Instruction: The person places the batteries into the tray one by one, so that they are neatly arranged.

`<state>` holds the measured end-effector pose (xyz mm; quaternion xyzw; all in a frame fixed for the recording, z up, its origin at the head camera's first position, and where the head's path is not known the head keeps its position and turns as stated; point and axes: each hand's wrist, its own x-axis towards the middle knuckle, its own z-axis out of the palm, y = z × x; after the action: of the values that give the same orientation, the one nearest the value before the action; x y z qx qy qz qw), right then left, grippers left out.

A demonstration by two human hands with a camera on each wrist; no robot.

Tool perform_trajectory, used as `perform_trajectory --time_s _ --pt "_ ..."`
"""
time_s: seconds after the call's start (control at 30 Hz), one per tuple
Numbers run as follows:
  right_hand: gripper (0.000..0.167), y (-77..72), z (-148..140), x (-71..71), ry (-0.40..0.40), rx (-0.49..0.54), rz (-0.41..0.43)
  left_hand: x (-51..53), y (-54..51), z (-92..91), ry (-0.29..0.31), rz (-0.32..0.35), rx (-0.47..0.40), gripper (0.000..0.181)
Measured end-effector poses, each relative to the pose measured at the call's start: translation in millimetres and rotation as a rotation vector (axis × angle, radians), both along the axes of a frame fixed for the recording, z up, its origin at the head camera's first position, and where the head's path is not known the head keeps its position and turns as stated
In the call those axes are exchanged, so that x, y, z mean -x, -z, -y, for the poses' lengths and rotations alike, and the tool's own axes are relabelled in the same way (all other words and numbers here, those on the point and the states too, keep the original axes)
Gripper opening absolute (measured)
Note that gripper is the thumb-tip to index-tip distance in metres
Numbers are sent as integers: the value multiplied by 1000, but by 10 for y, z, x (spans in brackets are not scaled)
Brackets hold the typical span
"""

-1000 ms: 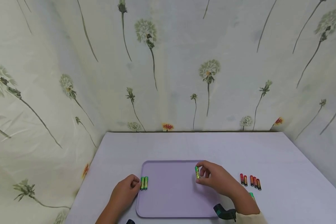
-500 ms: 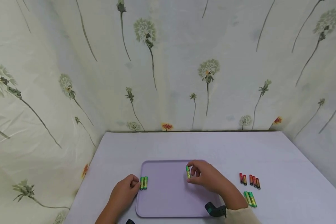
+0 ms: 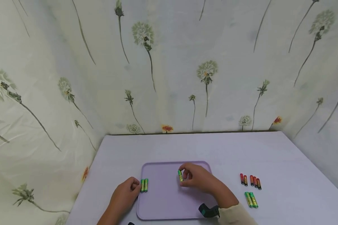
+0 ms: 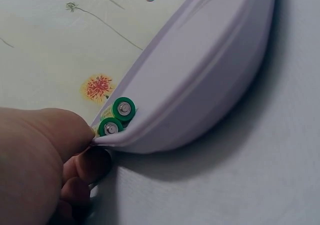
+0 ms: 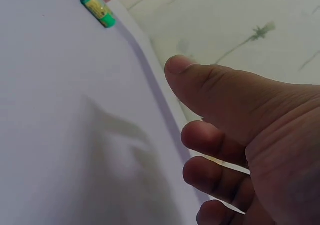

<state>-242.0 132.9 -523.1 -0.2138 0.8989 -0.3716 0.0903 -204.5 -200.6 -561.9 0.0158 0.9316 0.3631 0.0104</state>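
Note:
My right hand (image 3: pixel 198 178) pinches a green battery (image 3: pixel 180 175) between thumb and fingertips, tilted slightly, above the lilac tray (image 3: pixel 166 204). In the right wrist view that battery is hidden behind the thumb. At the tray's left edge my left hand (image 3: pixel 123 194) grips the rim, with the thumb on top and curled fingers beneath, as the left wrist view shows. Just inside that rim, two green batteries (image 3: pixel 144 185) lie side by side near the left thumb. Their metal ends (image 4: pixel 122 108) face the left wrist camera.
Right of the tray, two more green batteries (image 3: pixel 251 200) lie together on the white table (image 3: pixel 293 200). Several red-and-black batteries (image 3: pixel 254 181) lie behind them in two small groups. A dandelion-patterned cloth (image 3: pixel 169 68) stands around the back and sides.
The right hand has carried its green battery leftward over the tray, uncovering the two green batteries on the right of the table. My left hand has stayed at the tray's rim.

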Motion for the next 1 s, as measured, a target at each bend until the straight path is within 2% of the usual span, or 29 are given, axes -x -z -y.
perform_trajectory --time_s 0.17,0.4,0.67,1.0 --pt "45 68 83 23 -42 -11 7 -9 41 4 -5 26 2 11" --pt "45 84 207 48 -74 -4 9 1 51 5 3 30 -11 11" --pt "45 165 347 96 -112 -81 -25 26 55 17 6 24 -3 10" --pt "47 211 560 136 -121 -169 -40 41 23 3 5 13 6 10"
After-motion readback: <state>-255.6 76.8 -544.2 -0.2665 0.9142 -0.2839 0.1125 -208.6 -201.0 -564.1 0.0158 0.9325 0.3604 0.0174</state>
